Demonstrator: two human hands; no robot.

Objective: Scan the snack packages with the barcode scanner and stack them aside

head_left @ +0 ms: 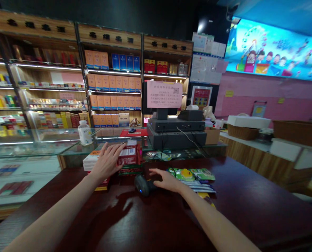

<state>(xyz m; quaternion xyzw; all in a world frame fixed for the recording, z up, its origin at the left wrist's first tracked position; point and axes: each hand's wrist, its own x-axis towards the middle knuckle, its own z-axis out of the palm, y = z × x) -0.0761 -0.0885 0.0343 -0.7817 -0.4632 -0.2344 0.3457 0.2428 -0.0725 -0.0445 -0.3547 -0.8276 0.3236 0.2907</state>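
Loosely spread, with fingers apart, the left hand (pixel 110 157) lies over dark-red rectangular packs (pixel 129 155), just beside stacked white boxes (pixel 89 163). One right hand (pixel 168 180) curves over a black plastic barcode scanner (pixel 142 185); whether it is clamped, I cannot tell. Scanner and packs sit on the glossy dark-brown tabletop (pixel 145 227). Beyond stands one white plastic bottle (pixel 85 135), its contents unclear. Farther back, the middle wooden shelf unit (pixel 107 37) holds three orange boxes (pixel 96 59) and four blue boxes (pixel 126 62) on its top shelf.
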